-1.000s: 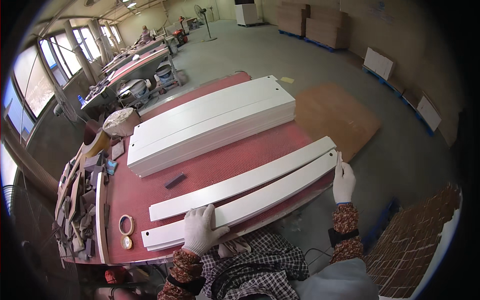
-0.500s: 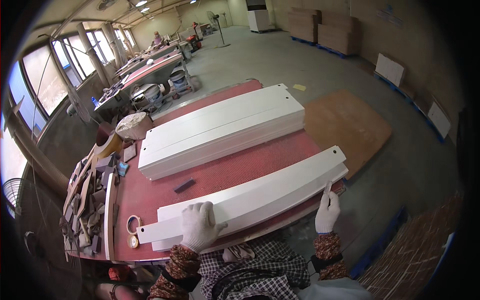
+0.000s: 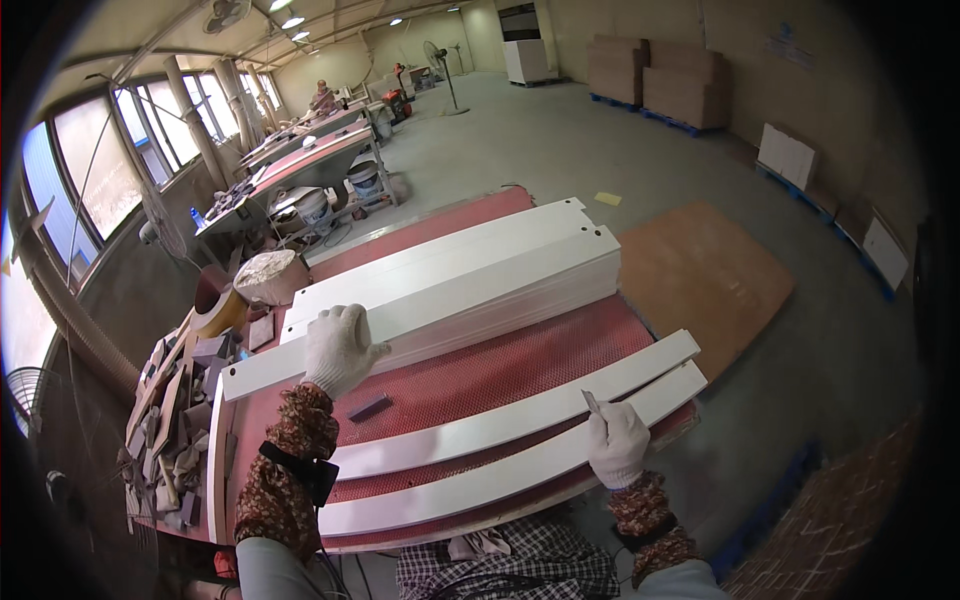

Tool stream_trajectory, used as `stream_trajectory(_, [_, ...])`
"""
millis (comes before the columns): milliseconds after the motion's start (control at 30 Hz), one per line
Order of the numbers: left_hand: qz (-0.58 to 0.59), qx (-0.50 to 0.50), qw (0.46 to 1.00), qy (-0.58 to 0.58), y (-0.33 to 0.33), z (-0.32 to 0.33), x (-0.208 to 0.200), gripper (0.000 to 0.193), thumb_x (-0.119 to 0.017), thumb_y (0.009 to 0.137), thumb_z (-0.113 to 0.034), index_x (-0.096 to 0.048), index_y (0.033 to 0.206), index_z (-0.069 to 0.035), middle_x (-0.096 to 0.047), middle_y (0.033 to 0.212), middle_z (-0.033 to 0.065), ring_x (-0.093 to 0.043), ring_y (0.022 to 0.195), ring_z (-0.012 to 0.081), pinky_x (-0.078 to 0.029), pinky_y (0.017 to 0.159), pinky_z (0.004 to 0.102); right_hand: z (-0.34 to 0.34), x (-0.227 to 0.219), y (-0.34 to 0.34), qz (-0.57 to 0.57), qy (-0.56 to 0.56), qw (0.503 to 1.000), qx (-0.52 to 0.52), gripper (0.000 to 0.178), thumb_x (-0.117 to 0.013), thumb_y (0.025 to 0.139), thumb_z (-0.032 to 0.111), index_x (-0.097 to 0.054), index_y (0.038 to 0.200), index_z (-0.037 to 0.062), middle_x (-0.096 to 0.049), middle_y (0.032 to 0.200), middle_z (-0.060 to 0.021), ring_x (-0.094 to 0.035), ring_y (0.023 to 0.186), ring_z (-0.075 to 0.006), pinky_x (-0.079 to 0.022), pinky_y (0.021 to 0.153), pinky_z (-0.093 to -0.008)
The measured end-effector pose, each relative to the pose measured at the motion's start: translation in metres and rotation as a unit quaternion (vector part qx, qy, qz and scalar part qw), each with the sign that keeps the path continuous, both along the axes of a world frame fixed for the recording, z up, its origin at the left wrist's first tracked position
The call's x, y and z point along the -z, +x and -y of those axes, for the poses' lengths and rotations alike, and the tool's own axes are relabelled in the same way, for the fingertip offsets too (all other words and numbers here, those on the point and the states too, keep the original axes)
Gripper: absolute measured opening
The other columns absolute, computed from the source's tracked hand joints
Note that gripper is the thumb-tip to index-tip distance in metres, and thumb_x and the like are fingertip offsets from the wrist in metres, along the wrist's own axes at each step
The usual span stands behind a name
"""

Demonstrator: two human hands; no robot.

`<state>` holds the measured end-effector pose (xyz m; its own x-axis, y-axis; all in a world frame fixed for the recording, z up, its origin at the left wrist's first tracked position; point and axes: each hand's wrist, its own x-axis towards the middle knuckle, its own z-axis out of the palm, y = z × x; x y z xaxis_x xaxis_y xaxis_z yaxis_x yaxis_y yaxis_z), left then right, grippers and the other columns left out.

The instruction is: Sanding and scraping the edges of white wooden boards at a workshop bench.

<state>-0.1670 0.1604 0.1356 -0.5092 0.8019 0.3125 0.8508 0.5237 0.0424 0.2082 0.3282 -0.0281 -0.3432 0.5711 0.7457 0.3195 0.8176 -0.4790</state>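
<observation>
My left hand (image 3: pixel 340 350), in a white knit glove, is closed on a long white board (image 3: pixel 490 285) with holes near its ends. This board lies along the near side of a stack of white boards (image 3: pixel 430 250), its left end sticking out past the stack. In my gloved right hand (image 3: pixel 617 443) is a small thin scraper or blade (image 3: pixel 590 401), tip upward. The right hand is over two narrower white boards (image 3: pixel 520 403) lying side by side on the red textured tabletop (image 3: pixel 600 325). Between stack and boards sits a dark purple-grey block (image 3: pixel 370 407).
Wood offcuts and blocks (image 3: pixel 165 430) crowd the table's left side, behind a light upright strip (image 3: pixel 217 470). A bulky whitish bundle (image 3: pixel 272 277) stands at the far left corner. A brown sheet (image 3: pixel 700 285) lies beyond the right edge. Farther worktables (image 3: pixel 310 150) line the windows.
My left hand has carried the top board away from me onto the stack, uncovering the two boards with a gap between them. My right hand has shifted left with the blade.
</observation>
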Motion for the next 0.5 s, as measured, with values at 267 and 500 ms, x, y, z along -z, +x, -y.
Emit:
stream_trajectory(267, [0.018,0.03,0.999,0.018,-0.073,-0.068,0.02,0.054,-0.087,0.077,-0.041,-0.067,0.109,-0.003,-0.068,0.104,0.0176,-0.063,0.103,0.0375,-0.048,0.093,0.0503,-0.021,-0.005,-0.011,0.033,-0.166,0.986,0.005,0.007,-0.068,0.095,0.008,-0.068,0.1,0.0033,-0.067,0.091,-0.0165,-0.068,0.082,-0.0389,-0.055,0.072,-0.0464])
stream_trajectory(500, [0.06,0.05,0.996,0.032,-0.115,-0.105,0.043,0.045,-0.086,0.078,-0.039,-0.059,0.085,-0.004,-0.061,0.086,0.0146,-0.06,0.085,0.0347,-0.048,0.079,0.0469,-0.019,-0.003,-0.013,0.064,-0.152,0.986,0.023,0.007,-0.07,0.093,0.013,-0.07,0.096,0.0074,-0.067,0.084,-0.0144,-0.067,0.075,-0.037,-0.054,0.067,-0.0481])
